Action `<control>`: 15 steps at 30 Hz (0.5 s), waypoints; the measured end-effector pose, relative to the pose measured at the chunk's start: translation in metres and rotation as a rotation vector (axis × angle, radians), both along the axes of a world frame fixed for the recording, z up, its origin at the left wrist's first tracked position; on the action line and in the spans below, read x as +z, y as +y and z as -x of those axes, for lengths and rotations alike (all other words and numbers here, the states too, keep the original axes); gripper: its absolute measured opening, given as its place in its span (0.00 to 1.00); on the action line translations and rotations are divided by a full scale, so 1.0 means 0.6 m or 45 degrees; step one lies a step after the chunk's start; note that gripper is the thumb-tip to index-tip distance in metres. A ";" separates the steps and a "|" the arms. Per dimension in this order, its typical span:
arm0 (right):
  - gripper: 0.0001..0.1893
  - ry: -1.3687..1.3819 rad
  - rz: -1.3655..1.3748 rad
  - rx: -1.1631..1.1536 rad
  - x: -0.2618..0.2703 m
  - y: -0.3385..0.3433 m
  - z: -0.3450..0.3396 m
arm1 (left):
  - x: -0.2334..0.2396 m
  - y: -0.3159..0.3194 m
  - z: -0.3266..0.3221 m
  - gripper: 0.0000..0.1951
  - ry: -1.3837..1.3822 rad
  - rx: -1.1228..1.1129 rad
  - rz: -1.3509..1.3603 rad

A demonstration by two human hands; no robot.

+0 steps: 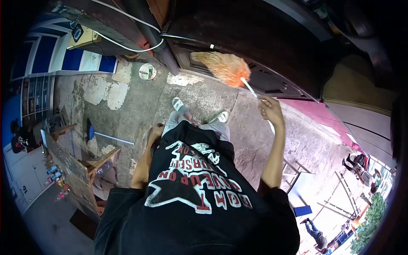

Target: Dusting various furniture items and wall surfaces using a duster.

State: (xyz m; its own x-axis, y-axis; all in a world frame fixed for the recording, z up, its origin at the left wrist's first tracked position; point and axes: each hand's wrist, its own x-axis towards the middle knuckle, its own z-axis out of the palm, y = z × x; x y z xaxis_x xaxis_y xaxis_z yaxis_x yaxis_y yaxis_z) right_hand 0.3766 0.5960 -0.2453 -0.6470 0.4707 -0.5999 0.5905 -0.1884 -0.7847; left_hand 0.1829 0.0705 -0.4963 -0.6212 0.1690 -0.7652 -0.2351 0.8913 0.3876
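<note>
My right hand point(270, 110) is closed round the thin white handle of a fluffy orange and tan duster point(224, 68). The duster's head is up and to the left of the hand, in front of the carved panel of a dark wooden cabinet point(197, 28); whether it touches the wood I cannot tell. The handle's end sticks out below my fist. My left hand point(156, 131) hangs low beside my thigh, its fingers partly hidden, and I cannot tell whether it holds anything.
A wooden table point(68, 164) with bottles stands at the left, near a blue-headed broom point(91, 130) on the worn concrete floor point(140, 102). A dark post point(165, 54) and a white cable point(127, 47) are beside the cabinet. Several people are farther off, at the left and lower right.
</note>
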 end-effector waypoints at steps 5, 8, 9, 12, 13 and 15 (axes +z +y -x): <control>0.08 -0.115 0.003 -0.389 -0.011 0.074 -0.274 | 0.031 0.089 -0.040 0.23 -0.077 0.058 0.069; 0.08 -0.168 -0.128 -0.735 -0.063 0.047 -0.376 | 0.042 0.119 -0.060 0.23 0.034 0.075 0.089; 0.08 -0.138 -0.157 -0.829 -0.087 0.038 -0.391 | 0.013 0.093 -0.057 0.23 0.059 0.017 0.044; 0.09 -0.053 -0.279 -0.988 -0.119 -0.002 -0.402 | -0.005 0.119 -0.050 0.23 0.091 -0.163 0.085; 0.10 -0.015 -0.298 -0.964 -0.104 -0.018 -0.378 | -0.046 0.099 -0.031 0.23 0.141 -0.133 -0.011; 0.11 0.146 -0.313 -0.760 -0.075 -0.052 -0.326 | 0.037 0.176 -0.049 0.22 0.043 -0.210 -0.010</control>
State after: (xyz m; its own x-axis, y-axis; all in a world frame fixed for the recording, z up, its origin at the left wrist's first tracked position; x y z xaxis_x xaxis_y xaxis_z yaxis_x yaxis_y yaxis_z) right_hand 0.5719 0.5647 -0.2904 -0.2857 0.8833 -0.3717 0.3499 -0.2649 -0.8986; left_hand 0.2124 0.1761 -0.4743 -0.6099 0.2768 -0.7426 -0.0727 0.9135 0.4003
